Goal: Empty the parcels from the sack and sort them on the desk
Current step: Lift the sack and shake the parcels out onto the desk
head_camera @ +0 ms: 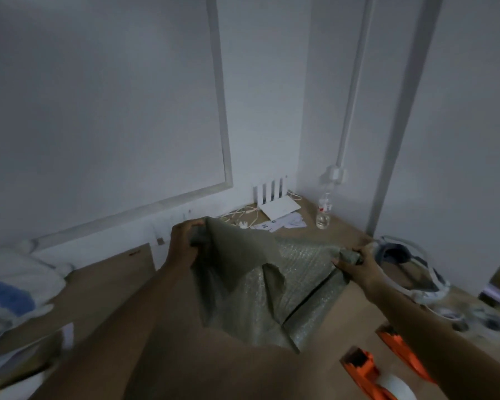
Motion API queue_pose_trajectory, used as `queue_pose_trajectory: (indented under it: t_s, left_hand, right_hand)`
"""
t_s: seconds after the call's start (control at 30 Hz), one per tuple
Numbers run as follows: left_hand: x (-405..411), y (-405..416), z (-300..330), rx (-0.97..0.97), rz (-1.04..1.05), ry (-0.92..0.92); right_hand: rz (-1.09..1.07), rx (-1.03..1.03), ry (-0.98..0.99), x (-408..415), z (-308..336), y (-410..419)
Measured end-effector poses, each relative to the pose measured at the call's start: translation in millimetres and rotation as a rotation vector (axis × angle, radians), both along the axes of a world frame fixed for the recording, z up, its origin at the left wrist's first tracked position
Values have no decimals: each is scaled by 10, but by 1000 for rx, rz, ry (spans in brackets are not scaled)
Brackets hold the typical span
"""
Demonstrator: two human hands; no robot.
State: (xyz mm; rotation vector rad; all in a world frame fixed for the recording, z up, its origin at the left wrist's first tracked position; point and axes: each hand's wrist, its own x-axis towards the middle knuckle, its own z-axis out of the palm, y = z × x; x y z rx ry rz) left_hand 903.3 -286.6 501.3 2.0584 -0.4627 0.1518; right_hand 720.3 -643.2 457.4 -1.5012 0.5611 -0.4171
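Note:
A grey-green woven sack (251, 287) hangs limp over the brown desk (122, 287), held up by two corners. My left hand (184, 245) grips its upper left corner near the back wall. My right hand (357, 264) clutches the sack's right corner. The sack's lower end drapes down to the desk top. No parcel shows clearly; the blurred pale shapes at the left edge (15, 287) may be packets, I cannot tell.
A white router (276, 202) with cables and papers lies in the back corner beside a clear plastic bottle (324, 210). A white headset-like device (407, 264) sits at right. Two orange tape dispensers (370, 373) lie at the front right.

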Motion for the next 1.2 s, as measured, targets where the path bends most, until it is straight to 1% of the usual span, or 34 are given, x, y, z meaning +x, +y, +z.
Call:
queue_pose_trajectory:
  t_s: [0.1, 0.2, 0.33, 0.43, 0.6, 0.67, 0.77, 0.8, 0.87, 0.93, 1.0, 1.1, 1.2]
  left_hand:
    - [481, -450, -427, 122, -22, 40]
    - [797, -917, -718, 223, -32, 34]
    - [1062, -1492, -1088, 230, -115, 106]
    - [1237, -1820, -1401, 195, -155, 238]
    - [1527, -2295, -1928, 138, -180, 432]
    - [1651, -2486, -2226, 212, -174, 508]
    - [1707, -2667, -2609, 451, -233, 589]
    - [1703, -2701, -2683, 490, -222, 582]
    - [1739, -2725, -2783, 500, -214, 567]
    - [1770, -2715, -2802, 488, -229, 547]
    - [1816, -2689, -2826, 449, -212, 581]
    - [1833, -2659, -2810, 395, -192, 589]
    - [1843, -2675, -2777, 418, -183, 566]
  right_hand:
    - [-75, -25, 22, 242, -364, -344]
    - [-114, -14, 82, 417, -783, -655]
    - [-216, -26, 158, 582, -1370, -970]
    - [-271, -50, 240, 673, -1732, -1133]
    - [-352, -228, 387, 815, -2256, -1330]
    - [-345, -223, 439, 871, -2509, -1351]
    - [-329, -231, 525, 913, -2877, -1380]
    - [-325, -254, 537, 926, -2937, -1389]
    - [-313, -291, 558, 970, -2937, -1414]
    - [-299, -269, 586, 997, -2865, -1445]
    - [-293, -257, 590, 997, -2861, -1502]
    - [-266, -225, 559, 990, -2825, -1518]
    - [-240, -178, 539, 996, -2786, -1526]
